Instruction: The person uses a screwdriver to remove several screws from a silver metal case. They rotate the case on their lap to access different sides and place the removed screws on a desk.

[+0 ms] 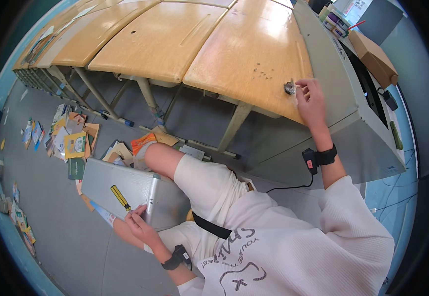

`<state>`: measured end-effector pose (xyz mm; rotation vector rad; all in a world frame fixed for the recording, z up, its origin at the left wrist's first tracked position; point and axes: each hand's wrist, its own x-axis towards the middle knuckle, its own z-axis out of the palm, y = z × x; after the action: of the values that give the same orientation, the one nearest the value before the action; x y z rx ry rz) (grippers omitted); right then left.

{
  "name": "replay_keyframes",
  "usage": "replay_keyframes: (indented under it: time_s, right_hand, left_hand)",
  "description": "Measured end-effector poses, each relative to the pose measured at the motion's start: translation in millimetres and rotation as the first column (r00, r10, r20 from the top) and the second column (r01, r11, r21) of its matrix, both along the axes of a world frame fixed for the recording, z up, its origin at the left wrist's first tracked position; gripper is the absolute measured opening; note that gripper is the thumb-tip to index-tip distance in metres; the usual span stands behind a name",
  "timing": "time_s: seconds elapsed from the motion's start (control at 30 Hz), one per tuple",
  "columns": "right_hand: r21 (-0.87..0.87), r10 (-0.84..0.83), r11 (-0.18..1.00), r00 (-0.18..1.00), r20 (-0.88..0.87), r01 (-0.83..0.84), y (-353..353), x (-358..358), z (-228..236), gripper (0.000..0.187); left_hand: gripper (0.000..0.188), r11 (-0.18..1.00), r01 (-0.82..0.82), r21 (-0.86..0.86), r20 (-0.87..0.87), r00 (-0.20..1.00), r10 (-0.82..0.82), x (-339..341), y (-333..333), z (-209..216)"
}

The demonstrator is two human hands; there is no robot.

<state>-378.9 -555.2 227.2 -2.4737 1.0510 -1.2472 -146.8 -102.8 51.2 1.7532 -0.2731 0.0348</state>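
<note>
A yellow-and-black screwdriver [120, 198] slants over the silver metal case [98, 185]. My left hand [139, 223] pinches it near its shaft end, with the handle pointing away from me. On the near right part of the wooden desk is a small dark, shiny metal part [289, 88]. My right hand [311, 101] has its fingers bent together at the right edge of this part; whether the part is lifted is too small to see. Several tiny dark pieces, perhaps screws [263, 72], lie scattered on the desk [234, 54] to the left of it.
A grey metal cabinet [318, 54] stands against the desk's right side, with a cardboard box [372, 58] and containers [336, 23] on top. Books and papers [74, 140] are piled on the floor at left. A black cable [291, 187] hangs from my right wrist band.
</note>
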Motion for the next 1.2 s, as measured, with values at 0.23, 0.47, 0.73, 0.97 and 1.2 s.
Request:
replay_keyframes:
  time_s: [0.23, 0.47, 0.73, 0.97, 1.2]
  right_hand:
    - [0.127, 0.009, 0.992, 0.996, 0.083, -0.02, 1, 13, -33, 0.012]
    - [0.308, 0.486, 0.789, 0.847, 0.216, -0.531, 113, 59, -44, 0.013]
    - [0.743, 0.777, -0.3, 0.298, 0.554, -0.599, 261, 227, -90, 0.028]
    - [0.762, 0.704, -0.35, 0.384, 0.598, -0.545, 268, 259, -106, 0.029]
    - [0.865, 0.544, -0.391, 0.678, 0.494, -0.316, 244, 275, -147, 0.052]
  left_hand:
    - [0.022, 0.992, -0.072, -0.106, -0.109, 0.992, 0.061, 8, 21, -4]
    - [0.018, 0.975, -0.173, -0.139, -0.188, 0.971, 0.146, -9, 5, 10]
    - [0.015, 0.993, 0.083, -0.081, -0.362, 0.926, -0.107, -35, -16, 49]
    - [0.015, 0.999, -0.001, 0.039, -0.327, 0.945, 0.014, -8, 8, 47]
    - [0.039, 0.866, -0.495, 0.073, -0.521, 0.721, 0.456, 123, 85, -20]
